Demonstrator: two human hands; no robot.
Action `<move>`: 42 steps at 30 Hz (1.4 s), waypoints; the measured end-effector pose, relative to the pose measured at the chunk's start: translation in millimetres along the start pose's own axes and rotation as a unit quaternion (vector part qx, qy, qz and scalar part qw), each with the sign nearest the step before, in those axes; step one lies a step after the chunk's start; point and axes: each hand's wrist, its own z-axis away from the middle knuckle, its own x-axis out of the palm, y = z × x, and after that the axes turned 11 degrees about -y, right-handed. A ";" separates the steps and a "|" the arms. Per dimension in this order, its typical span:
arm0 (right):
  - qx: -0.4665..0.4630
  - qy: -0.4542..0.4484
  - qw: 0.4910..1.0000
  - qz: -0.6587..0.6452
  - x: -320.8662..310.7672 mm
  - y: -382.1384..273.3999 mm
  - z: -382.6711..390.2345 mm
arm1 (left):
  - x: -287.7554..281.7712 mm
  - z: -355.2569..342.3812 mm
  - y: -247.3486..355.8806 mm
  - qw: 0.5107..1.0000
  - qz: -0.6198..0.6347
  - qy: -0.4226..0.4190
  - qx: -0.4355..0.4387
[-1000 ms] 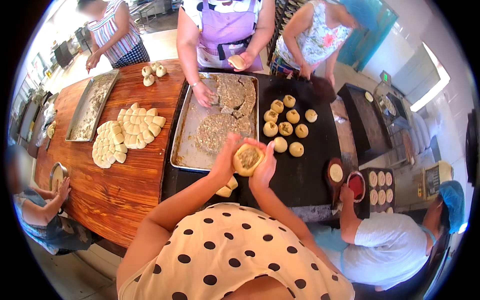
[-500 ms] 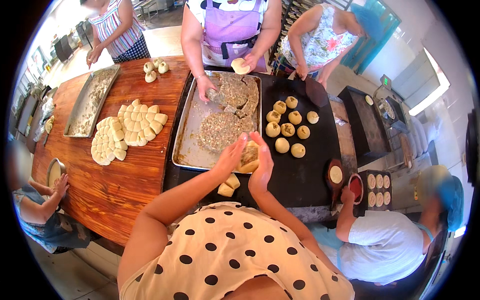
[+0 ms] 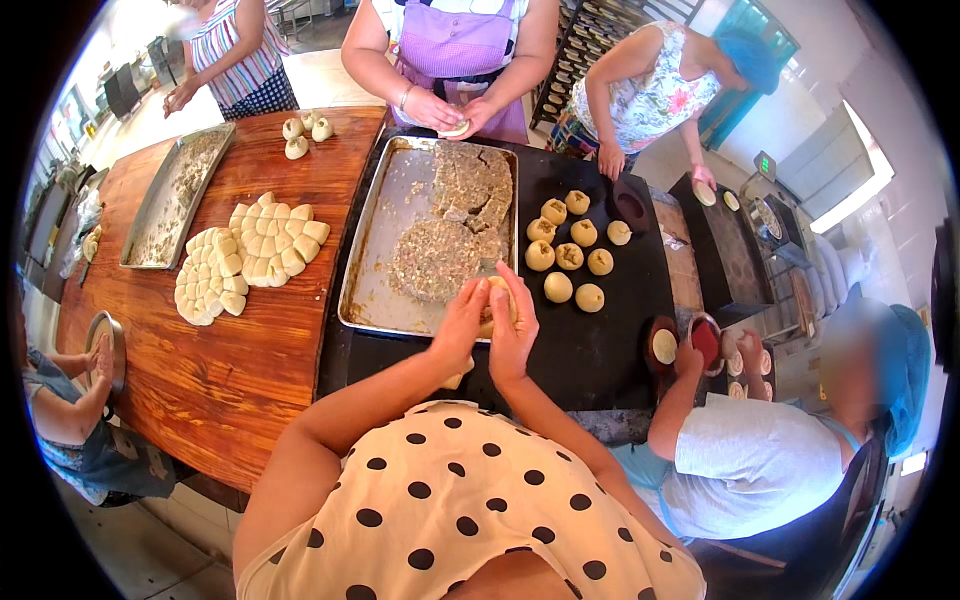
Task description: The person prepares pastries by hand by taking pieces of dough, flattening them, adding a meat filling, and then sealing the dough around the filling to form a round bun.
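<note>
My left hand (image 3: 462, 325) and my right hand (image 3: 514, 328) are cupped together around a filled dough bun (image 3: 488, 312), which shows only partly between the fingers. Both are closed on it, just over the near right corner of a metal tray (image 3: 385, 215). A mound of crumbly brown filling (image 3: 440, 262) lies in that tray beyond my hands. Cut dough pieces (image 3: 458, 379) sit below my left wrist, mostly covered by it. To the right of my hands, several filled round buns (image 3: 570, 257) stand on the black tabletop (image 3: 625, 345), some with open tops.
Many dough pieces (image 3: 270, 240) cluster on the wooden table (image 3: 260, 370) at left, near another filling tray (image 3: 175, 215). Across from me a co-worker in a purple apron (image 3: 455, 45) handles a dough round. At right, another co-worker (image 3: 765, 460) reaches past a red-filled bowl (image 3: 706, 343).
My hands have closed further around the bun, covering its filling. The co-worker opposite has brought both hands together on dough, away from the filling. The floral-shirted co-worker has reached right with a dough round.
</note>
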 end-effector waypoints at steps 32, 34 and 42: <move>-0.135 -0.213 0.931 0.266 -46.0 -48.7 14.5 | 24.3 44.1 84.3 0.964 -0.048 -0.234 -0.117; -0.225 -0.124 0.896 0.362 -42.7 -40.7 17.1 | 30.2 50.0 70.0 0.973 0.040 -0.201 -0.104; -0.192 -0.194 0.927 0.257 -52.0 -52.0 19.7 | 32.5 53.4 71.9 0.953 -0.097 -0.257 -0.129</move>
